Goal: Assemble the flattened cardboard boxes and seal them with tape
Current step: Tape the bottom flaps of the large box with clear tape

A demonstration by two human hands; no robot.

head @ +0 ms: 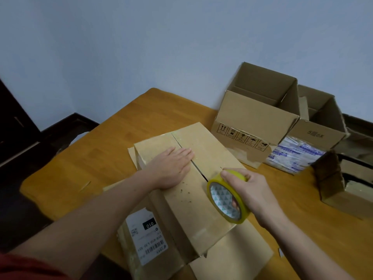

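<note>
Wooden desk [80, 158] against a pale wall [161, 47] carries the box [210, 146] near its middle, lying on flattened cardboard [242, 257] with its two top flaps folded shut and a narrow seam between them. The left hand [169, 168] lies flat, fingers straight, pressing the left flap beside the seam, while the right hand [248, 188] grips a yellow tape roll [220, 197] standing on edge over the seam. A white shipping label [147, 237] shows on cardboard at the near left, and two open boxes [256, 116] stand side by side at the back right.
</note>
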